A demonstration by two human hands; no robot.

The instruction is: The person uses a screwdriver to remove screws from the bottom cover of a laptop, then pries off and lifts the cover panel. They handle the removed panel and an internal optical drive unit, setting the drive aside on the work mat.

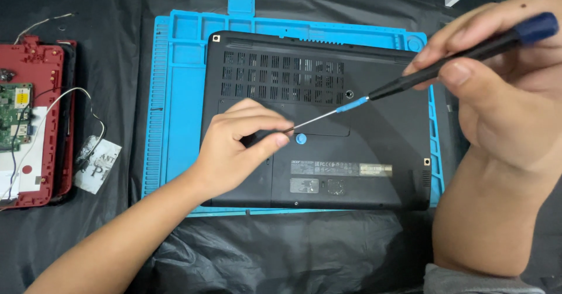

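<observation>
A black laptop (351, 153) lies upside down on a blue work mat (178, 95). My right hand (503, 89) grips a thin screwdriver (433, 71) with a black and blue handle, slanting down to the left. The screwdriver's metal tip meets the fingertips of my left hand (240, 148), which rests on the laptop's underside and pinches at the tip. A small blue round piece (301, 138) sits on the laptop just right of that hand.
An opened red device (52, 95) with a green circuit board (14, 115) and loose wires lies at the left edge. Beside it is a small silvery bag (96, 165). Black plastic sheeting (281, 253) covers the table.
</observation>
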